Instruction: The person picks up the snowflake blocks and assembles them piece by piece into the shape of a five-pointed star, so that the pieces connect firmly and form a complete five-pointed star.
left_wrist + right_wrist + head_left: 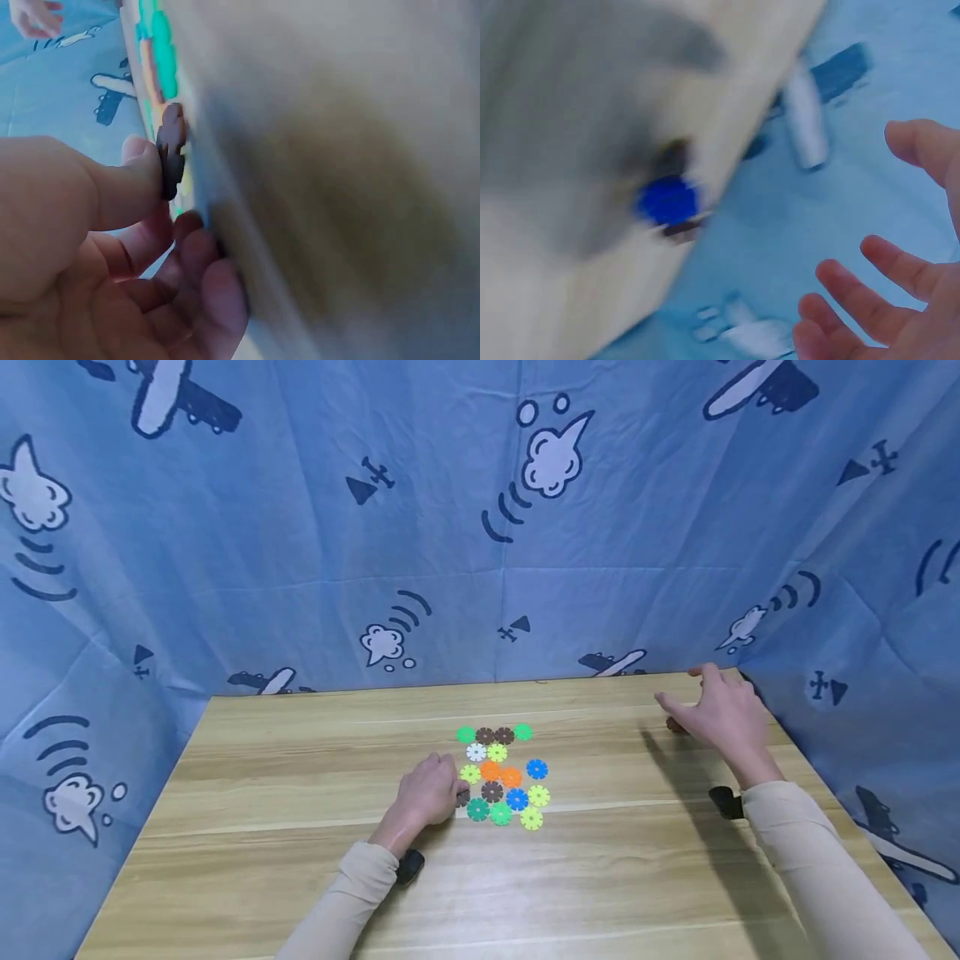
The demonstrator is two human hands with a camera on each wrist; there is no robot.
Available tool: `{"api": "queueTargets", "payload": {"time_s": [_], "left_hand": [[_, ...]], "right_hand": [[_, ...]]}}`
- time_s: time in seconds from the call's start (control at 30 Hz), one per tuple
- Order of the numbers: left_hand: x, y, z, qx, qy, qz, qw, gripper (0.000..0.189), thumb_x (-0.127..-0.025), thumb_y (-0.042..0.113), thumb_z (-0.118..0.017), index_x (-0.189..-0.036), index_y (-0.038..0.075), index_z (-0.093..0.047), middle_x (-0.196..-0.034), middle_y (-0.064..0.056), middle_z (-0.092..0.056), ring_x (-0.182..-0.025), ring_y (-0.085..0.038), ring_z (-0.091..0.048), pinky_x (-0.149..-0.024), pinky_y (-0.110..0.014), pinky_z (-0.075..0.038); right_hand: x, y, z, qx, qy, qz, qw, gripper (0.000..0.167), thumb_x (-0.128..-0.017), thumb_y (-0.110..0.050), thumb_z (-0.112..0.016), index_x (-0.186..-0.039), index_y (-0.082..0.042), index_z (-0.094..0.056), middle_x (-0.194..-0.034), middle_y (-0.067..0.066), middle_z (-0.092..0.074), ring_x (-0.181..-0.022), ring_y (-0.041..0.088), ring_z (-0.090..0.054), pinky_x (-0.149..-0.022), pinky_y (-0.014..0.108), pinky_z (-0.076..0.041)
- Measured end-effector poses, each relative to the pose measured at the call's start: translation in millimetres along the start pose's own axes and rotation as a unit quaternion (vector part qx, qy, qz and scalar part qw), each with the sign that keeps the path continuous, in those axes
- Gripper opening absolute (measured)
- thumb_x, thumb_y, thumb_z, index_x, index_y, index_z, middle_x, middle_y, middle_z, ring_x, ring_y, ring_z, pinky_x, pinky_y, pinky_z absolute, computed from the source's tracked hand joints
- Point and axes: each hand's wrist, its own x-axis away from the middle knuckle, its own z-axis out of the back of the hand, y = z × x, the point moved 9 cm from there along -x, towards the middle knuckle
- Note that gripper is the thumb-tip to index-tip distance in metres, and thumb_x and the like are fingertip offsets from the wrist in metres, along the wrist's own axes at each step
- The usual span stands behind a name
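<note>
My left hand (429, 789) is low over the table at the left edge of a group of flat, notched plastic discs. In the left wrist view, its thumb and curled fingers pinch a brown disc (172, 150) by the edge. The group holds green, white, yellow, orange, blue and brown pieces, among them a dark green disc (477, 810) and an orange disc (511, 777). My right hand (726, 714) hovers at the far right with spread fingers and nothing in its grasp. Below it a brown disc (676, 725) is partly hidden. The right wrist view shows a blurred blue disc (669, 201) beside dark ones.
The wooden table (300, 777) reaches back to a blue printed cloth (450, 527), which also hangs along both sides. A black wrist device (410, 866) is on the left wrist, and another (726, 802) on the right.
</note>
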Motion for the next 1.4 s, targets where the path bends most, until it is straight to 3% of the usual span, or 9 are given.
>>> {"api": "queueTargets", "payload": {"time_s": [0.13,0.27,0.37,0.47,0.6,0.77,1.0,1.17,1.4], "left_hand": [[1.0,0.1,5.6,0.062,-0.021,-0.018,0.9977,0.02,-0.105,0.02,-0.055,-0.091,0.007,-0.049,-0.076,-0.004,-0.053,-0.065,-0.017,-0.049,-0.056,-0.031,-0.046],[1.8,2.9,17.4,0.175,-0.027,-0.03,0.9837,0.012,-0.108,0.016,-0.047,-0.099,0.008,-0.046,-0.076,-0.004,-0.061,-0.063,-0.016,-0.06,-0.054,-0.027,-0.05],[3.2,7.9,34.5,0.251,0.004,-0.041,0.9672,0.008,-0.108,0.014,-0.046,-0.103,0.008,-0.048,-0.079,-0.007,-0.065,-0.064,-0.023,-0.068,-0.052,-0.026,-0.054],[7.5,14.4,54.5,0.281,0.049,-0.055,0.9567,0.005,-0.107,0.009,-0.048,-0.107,0.006,-0.052,-0.08,-0.011,-0.068,-0.065,-0.029,-0.07,-0.051,-0.028,-0.053],[16.2,23.2,73.5,0.259,0.084,-0.063,0.9601,0.009,-0.105,0.004,-0.049,-0.109,0.005,-0.057,-0.081,-0.011,-0.069,-0.067,-0.023,-0.068,-0.057,-0.025,-0.05],[28.7,32.8,89.4,0.233,0.105,-0.07,0.9642,0.016,-0.101,0.002,-0.056,-0.115,0.007,-0.062,-0.087,-0.009,-0.068,-0.069,-0.013,-0.058,-0.061,-0.024,-0.049],[43.5,48.7,100.7,0.249,0.111,-0.111,0.9558,0.025,-0.097,0.001,-0.061,-0.119,0.012,-0.068,-0.09,-0.002,-0.067,-0.074,-0.012,-0.056,-0.065,-0.023,-0.051],[46.2,52.8,99.1,0.272,0.102,-0.096,0.952,0.029,-0.097,0.002,-0.064,-0.125,0.011,-0.064,-0.09,-0.002,-0.066,-0.074,-0.013,-0.056,-0.066,-0.023,-0.051],[46.6,48.4,99.6,0.308,0.107,-0.061,0.9435,0.027,-0.095,0.003,-0.068,-0.121,0.005,-0.061,-0.091,-0.005,-0.067,-0.076,-0.013,-0.059,-0.07,-0.023,-0.054]], "right_hand": [[1.0,-51,14,-0.021,0.023,0.07,0.9971,0.068,-0.095,-0.05,-0.064,-0.134,0.004,-0.05,-0.131,0.034,-0.051,-0.121,0.057,-0.041,-0.099,0.068,-0.036],[10.6,-103,25,-0.04,0.055,0.151,0.9861,0.053,-0.094,-0.036,-0.07,-0.126,0.003,-0.057,-0.123,0.031,-0.058,-0.115,0.052,-0.046,-0.1,0.064,-0.036],[20.5,-136,27,-0.05,0.065,0.196,0.9771,0.045,-0.093,-0.032,-0.072,-0.122,0.001,-0.062,-0.109,0.025,-0.062,-0.104,0.044,-0.051,-0.092,0.058,-0.041],[28.5,-163,21,-0.061,0.049,0.226,0.971,0.04,-0.094,-0.032,-0.073,-0.119,-0.001,-0.064,-0.098,0.018,-0.062,-0.093,0.035,-0.052,-0.081,0.05,-0.044],[34.1,-187,1,-0.057,-0.01,0.249,0.9667,0.039,-0.092,-0.033,-0.074,-0.118,-0.005,-0.065,-0.094,0.013,-0.061,-0.089,0.03,-0.053,-0.075,0.043,-0.045],[36.0,-200,-42,-0.025,-0.137,0.264,0.9546,0.046,-0.09,-0.033,-0.076,-0.125,-0.007,-0.059,-0.099,0.011,-0.064,-0.089,0.027,-0.059,-0.073,0.041,-0.051],[45.3,-189,-111,0.021,-0.295,0.226,0.9283,0.041,-0.089,-0.03,-0.078,-0.118,-0.006,-0.06,-0.089,0.006,-0.059,-0.079,0.02,-0.053,-0.074,0.037,-0.049],[51.2,-181,-140,-0.008,-0.317,0.197,0.9276,0.023,-0.093,-0.02,-0.074,-0.103,-0.005,-0.061,-0.092,0.005,-0.061,-0.082,0.021,-0.054,-0.078,0.037,-0.052],[46.6,-178,-144,-0.041,-0.317,0.18,0.9302,0.019,-0.093,-0.015,-0.074,-0.101,-0.002,-0.062,-0.092,0.007,-0.062,-0.083,0.021,-0.054,-0.079,0.036,-0.053]]}}
